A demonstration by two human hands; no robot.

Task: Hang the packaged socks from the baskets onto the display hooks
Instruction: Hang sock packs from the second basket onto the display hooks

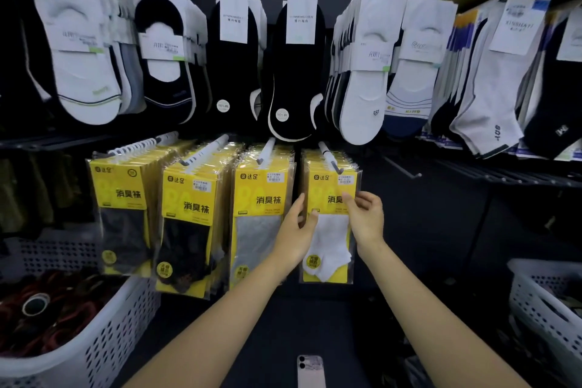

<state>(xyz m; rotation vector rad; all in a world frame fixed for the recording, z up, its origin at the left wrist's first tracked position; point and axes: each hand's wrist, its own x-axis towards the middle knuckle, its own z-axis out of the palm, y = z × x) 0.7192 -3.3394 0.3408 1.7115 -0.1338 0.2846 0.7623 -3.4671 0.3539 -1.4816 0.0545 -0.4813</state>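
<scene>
1. Lower row of the rack: four hooks each carry a stack of yellow packs, so I judge most of the hanging done.
2. The clear-wrapped yellow pack of white socks (330, 230) hangs at the front end of the rightmost white display hook (329, 157) and appears seated on it.
3. The left hand (296, 227) pinches the pack's left edge, thumb in front. The right hand (367, 217) pinches the right edge with its fingers (349, 198). Neither is released.
4. Remaining: let go. The white perforated plastic basket (104, 337) at lower left holds dark red bundles. The second white basket (535, 299) at lower right has its contents mostly hidden.
</scene>
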